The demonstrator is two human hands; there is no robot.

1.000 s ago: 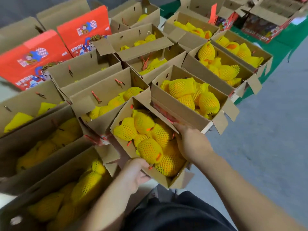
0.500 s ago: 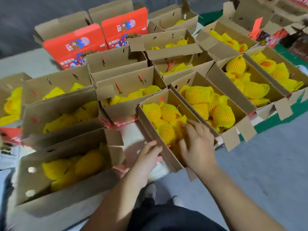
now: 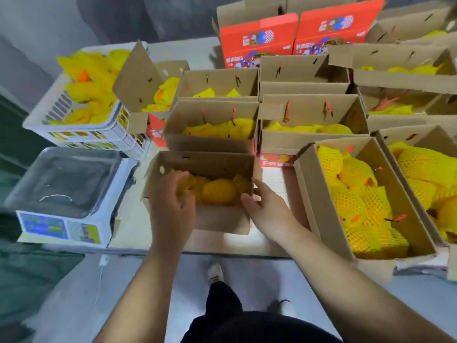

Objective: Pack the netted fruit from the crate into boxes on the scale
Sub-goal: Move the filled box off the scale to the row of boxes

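Many boxes (image 3: 366, 201) look full. The crate (image 3: 74, 115) holds more fruit (image 3: 217, 191). Scale (image 3: 66, 184) is bare. Left hand (image 3: 170, 206) and right hand (image 3: 267, 209), fingers loose, reach the near box (image 3: 210, 219).

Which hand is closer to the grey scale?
Left. The left hand reaches into the box right beside the scale. The right hand is at that box's far corner, farther from the scale.

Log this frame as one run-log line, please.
phase: reaching for box | left hand: open, over netted fruit in cardboard box | right hand: open, at box's right corner | scale: bare
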